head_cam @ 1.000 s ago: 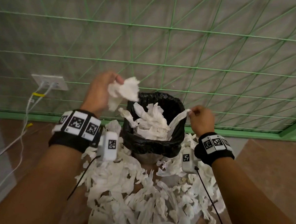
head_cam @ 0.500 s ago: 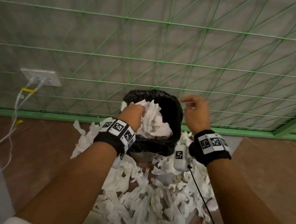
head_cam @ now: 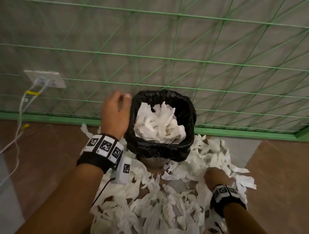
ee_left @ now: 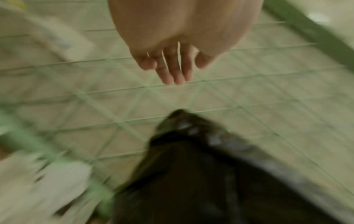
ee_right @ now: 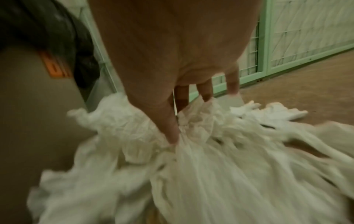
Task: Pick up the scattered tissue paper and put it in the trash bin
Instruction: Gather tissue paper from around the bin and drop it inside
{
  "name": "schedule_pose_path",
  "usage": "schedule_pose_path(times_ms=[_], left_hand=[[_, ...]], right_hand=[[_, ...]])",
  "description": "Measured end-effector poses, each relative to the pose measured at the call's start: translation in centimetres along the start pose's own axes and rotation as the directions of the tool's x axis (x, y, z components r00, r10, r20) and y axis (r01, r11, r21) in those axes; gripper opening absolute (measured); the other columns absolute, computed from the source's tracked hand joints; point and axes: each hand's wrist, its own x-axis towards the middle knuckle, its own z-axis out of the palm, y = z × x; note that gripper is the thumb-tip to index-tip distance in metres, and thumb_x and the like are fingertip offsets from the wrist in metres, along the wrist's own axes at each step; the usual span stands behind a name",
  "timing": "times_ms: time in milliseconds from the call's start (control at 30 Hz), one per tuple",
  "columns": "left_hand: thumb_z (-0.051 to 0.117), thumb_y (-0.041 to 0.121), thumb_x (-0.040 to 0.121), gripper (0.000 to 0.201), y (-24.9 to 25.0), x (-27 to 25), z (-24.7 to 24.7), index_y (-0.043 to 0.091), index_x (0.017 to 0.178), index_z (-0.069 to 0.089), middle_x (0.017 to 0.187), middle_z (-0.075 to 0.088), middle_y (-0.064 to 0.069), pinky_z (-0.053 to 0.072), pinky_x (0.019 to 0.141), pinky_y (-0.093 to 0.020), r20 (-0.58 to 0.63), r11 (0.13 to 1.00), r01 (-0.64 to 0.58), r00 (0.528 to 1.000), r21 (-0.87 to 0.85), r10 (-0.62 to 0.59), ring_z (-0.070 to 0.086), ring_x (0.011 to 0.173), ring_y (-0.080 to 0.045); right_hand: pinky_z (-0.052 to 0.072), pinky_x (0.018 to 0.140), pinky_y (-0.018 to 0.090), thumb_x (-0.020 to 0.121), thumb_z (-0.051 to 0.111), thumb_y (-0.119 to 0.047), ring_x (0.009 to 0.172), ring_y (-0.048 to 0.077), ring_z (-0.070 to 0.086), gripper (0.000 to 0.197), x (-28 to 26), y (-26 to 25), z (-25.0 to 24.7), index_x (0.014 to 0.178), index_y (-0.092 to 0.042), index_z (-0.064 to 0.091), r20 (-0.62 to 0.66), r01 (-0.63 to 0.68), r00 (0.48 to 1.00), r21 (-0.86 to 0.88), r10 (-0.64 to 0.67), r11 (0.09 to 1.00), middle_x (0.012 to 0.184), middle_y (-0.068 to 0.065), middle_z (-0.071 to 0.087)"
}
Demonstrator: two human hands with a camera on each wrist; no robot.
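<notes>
The right hand (ee_right: 172,91) dug its fingers into the scattered white tissue paper (head_cam: 162,208) on the floor, gathering a bunch; the left hand (head_cam: 114,114) hung empty and relaxed beside the black-lined trash bin (head_cam: 158,150). Next, probably, a lift binward.

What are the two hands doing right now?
Left hand: open, empty, beside the trash bin.
Right hand: pinching tissue paper on the floor.

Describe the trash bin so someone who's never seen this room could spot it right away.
Find the wall covered in green netting; the trash bin stands on the floor against its base. It is the only black-lined container, stuffed with white tissue, with more tissue scattered around it.
</notes>
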Motion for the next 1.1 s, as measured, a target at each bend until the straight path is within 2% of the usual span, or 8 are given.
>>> schedule_pose_path(times_ms=[100, 200, 300, 367, 500, 667, 933, 1100], left_hand=[[0.045, 0.021, 0.093, 0.022, -5.8, -2.2, -2.2, 0.009, 0.078, 0.055, 0.071, 0.054, -0.014, 0.036, 0.062, -0.033, -0.252, 0.954, 0.301, 0.923, 0.001, -0.291, 0.049, 0.065, -0.025], [0.051, 0.026, 0.091, 0.020, -11.1, -6.4, -2.7, 0.007, 0.093, 0.060, 0.086, 0.061, -0.018, 0.044, 0.067, -0.036, 0.122, 0.857, 0.238, 0.938, 0.457, -0.325, 0.062, 0.081, -0.037], [0.060, 0.052, 0.082, 0.070, -14.5, -11.1, -2.2, 0.036, 0.143, 0.030, 0.150, 0.028, -0.012, 0.032, 0.109, -0.044, 0.553, 0.694, 0.056, 0.559, 0.718, -0.618, 0.034, 0.136, -0.037], [0.062, 0.052, 0.079, 0.078, -15.8, -13.5, -1.7, 0.041, 0.145, 0.022, 0.155, 0.016, -0.009, 0.023, 0.116, -0.044, 0.618, 0.663, -0.058, 0.432, 0.746, -0.657, 0.020, 0.143, -0.035], [0.049, 0.018, 0.088, 0.036, -16.4, -14.7, -0.8, 0.025, 0.123, 0.055, 0.131, 0.047, -0.009, 0.037, 0.107, -0.040, 0.625, 0.689, -0.119, 0.550, 0.715, -0.553, 0.049, 0.122, -0.028], [0.044, 0.015, 0.092, 0.043, -14.3, -12.2, -1.0, 0.009, 0.135, 0.041, 0.124, 0.059, -0.018, 0.046, 0.095, -0.036, 0.496, 0.793, 0.136, 0.714, 0.594, -0.495, 0.057, 0.115, -0.032], [0.043, 0.012, 0.088, 0.025, -12.3, -10.6, -2.3, 0.007, 0.098, 0.066, 0.105, 0.061, -0.021, 0.041, 0.094, -0.035, 0.424, 0.878, 0.244, 0.801, 0.411, -0.422, 0.058, 0.107, -0.037], [0.062, 0.014, 0.087, 0.039, -10.8, -10.1, -2.4, 0.000, 0.123, 0.053, 0.128, 0.053, -0.020, 0.034, 0.103, -0.036, 0.381, 0.846, 0.353, 0.776, 0.399, -0.503, 0.047, 0.125, -0.034]], right_hand=[[0.004, 0.107, 0.074, 0.071, 0.055, -0.046, 0.098, 0.028, 0.063, 0.025, 0.5, -0.9, -2.8, 0.077, -0.024, 0.065, -0.079, -0.068, 0.995, -0.027, 0.066, 0.997, 0.081, -0.002, 0.064], [0.022, 0.107, 0.063, 0.072, 0.063, -0.043, 0.093, 0.028, 0.062, 0.020, 0.0, -1.7, -5.7, 0.073, -0.023, 0.058, -0.226, -0.026, 0.973, 0.058, 0.039, 0.998, 0.088, 0.002, 0.066], [0.048, 0.085, 0.037, 0.080, 0.063, -0.019, 0.095, 0.035, 0.061, 0.020, -0.1, -1.9, -8.1, 0.098, -0.011, 0.060, -0.290, 0.111, 0.957, 0.293, -0.022, 0.950, 0.106, 0.018, 0.066], [0.046, 0.083, 0.035, 0.087, 0.055, -0.014, 0.103, 0.039, 0.060, 0.025, -0.5, -2.1, -10.2, 0.104, 0.001, 0.064, -0.300, 0.160, 0.951, 0.294, -0.068, 0.942, 0.112, 0.026, 0.065], [0.044, 0.088, 0.036, 0.090, 0.058, -0.029, 0.112, 0.039, 0.058, 0.038, -3.1, -2.6, -15.3, 0.110, 0.003, 0.065, -0.415, 0.262, 0.901, 0.295, -0.124, 0.919, 0.118, 0.025, 0.064], [0.042, 0.084, 0.036, 0.088, 0.056, -0.016, 0.110, 0.041, 0.057, 0.030, -6.8, -3.8, -21.9, 0.111, 0.003, 0.059, -0.611, 0.413, 0.778, 0.325, -0.144, 0.851, 0.114, 0.028, 0.062], [0.038, 0.065, 0.020, 0.065, 0.034, 0.003, 0.072, 0.006, 0.045, 0.034, -13.8, -8.5, -29.2, 0.068, -0.030, 0.041, -0.948, 0.904, 0.312, 0.272, -0.071, 0.329, 0.072, -0.015, 0.046], [0.034, 0.068, 0.022, 0.069, 0.036, 0.007, 0.076, 0.009, 0.045, 0.036, -13.6, -13.4, -27.0, 0.071, -0.028, 0.044, -0.927, 0.918, 0.372, 0.360, -0.046, 0.165, 0.078, -0.010, 0.047]])
